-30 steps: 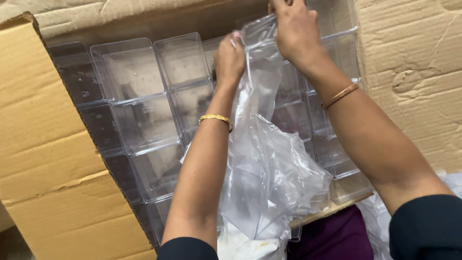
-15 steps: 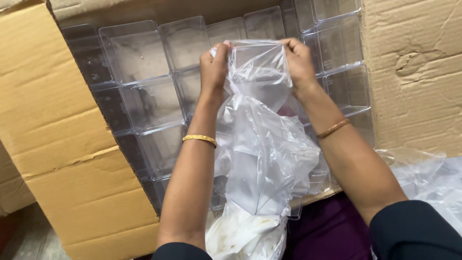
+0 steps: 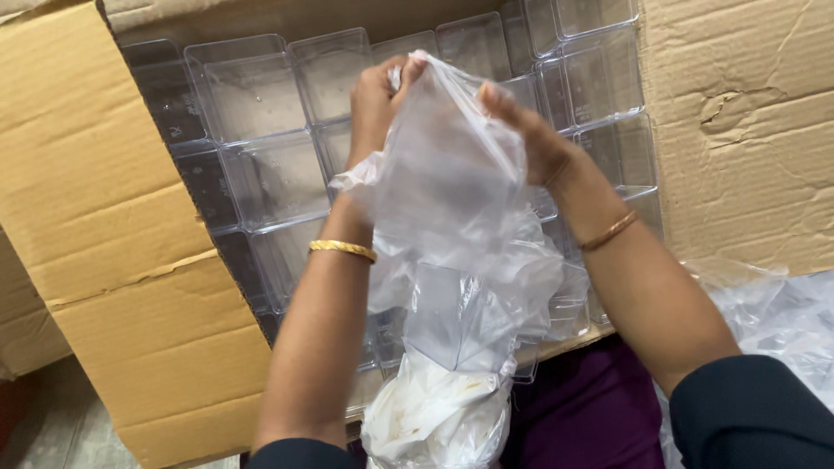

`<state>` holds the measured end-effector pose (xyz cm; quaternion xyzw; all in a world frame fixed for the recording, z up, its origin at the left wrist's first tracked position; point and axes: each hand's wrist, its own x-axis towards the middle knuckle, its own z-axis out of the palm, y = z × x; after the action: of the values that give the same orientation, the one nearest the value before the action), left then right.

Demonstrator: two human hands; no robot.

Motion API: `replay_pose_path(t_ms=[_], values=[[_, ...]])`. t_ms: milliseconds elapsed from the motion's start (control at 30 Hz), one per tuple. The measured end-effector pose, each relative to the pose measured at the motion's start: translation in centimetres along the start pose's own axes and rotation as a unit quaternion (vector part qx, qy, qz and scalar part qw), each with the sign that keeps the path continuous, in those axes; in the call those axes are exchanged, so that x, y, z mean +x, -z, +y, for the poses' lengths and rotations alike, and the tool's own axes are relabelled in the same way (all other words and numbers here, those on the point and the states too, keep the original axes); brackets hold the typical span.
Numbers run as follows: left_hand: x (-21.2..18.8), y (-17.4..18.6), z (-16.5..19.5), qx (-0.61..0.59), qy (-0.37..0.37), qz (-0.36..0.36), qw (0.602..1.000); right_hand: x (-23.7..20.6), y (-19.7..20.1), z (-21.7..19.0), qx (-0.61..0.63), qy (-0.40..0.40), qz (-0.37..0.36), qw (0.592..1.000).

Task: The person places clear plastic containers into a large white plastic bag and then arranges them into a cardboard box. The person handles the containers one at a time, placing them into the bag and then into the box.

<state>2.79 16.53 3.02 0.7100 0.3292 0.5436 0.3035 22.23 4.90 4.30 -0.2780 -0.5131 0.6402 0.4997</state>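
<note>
My left hand [image 3: 375,104], upper centre of the frame: fingers pinched shut on the top edge of a clear plastic bag [image 3: 452,200]. A gold bangle [image 3: 342,249] sits on that wrist.

My right hand [image 3: 530,139], just right of it: fingers closed on the same bag's opposite edge, so the bag hangs between both hands down the middle of the frame. A thin bracelet [image 3: 609,231] sits on that wrist.

Bag contents: one clear square plastic box [image 3: 452,317], low in the bag, tilted on a corner.

Below the bag, at bottom centre: a bundle of whitish crumpled plastic [image 3: 434,421].

Behind the hands, across the upper frame: a large brown cardboard carton [image 3: 113,217], flaps open left and right, holding rows of clear square boxes [image 3: 261,174] packed side by side, open faces toward me, nothing in them that I can see.

Lower right of the frame: more loose clear plastic wrapping [image 3: 782,313], crumpled beside my dark sleeve [image 3: 747,417].
</note>
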Motion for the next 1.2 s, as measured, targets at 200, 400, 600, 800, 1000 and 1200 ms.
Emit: replay_pose_path(t_ms=[200,400,600,800,1000,1200], values=[[0.3,7.2,5.0,-0.156,-0.026,-0.362,0.919,-2.0,-8.0,-0.1,-0.323,-0.012,-0.221,0.92],[-0.7,11.4,5.5,-0.221,0.007,-0.367,0.904,-2.2,-9.6,1.6,-0.39,-0.092,-0.269,0.876],[-0.5,11.2,4.8,-0.269,-0.03,-0.271,0.924,0.7,-7.3,-0.8,-0.45,0.037,0.091,0.888],[-0.3,11.1,5.1,-0.346,0.018,-0.276,0.896,5.1,-5.8,-3.3,-0.521,0.395,-0.002,0.756],[-0.6,10.4,3.8,-0.271,-0.019,-0.17,0.947,5.9,-5.4,-2.1,-0.464,0.254,0.099,0.843],[-0.1,8.4,1.9,-0.298,-0.02,-0.109,0.948,6.1,-5.7,-2.0,-0.541,0.233,0.134,0.797]])
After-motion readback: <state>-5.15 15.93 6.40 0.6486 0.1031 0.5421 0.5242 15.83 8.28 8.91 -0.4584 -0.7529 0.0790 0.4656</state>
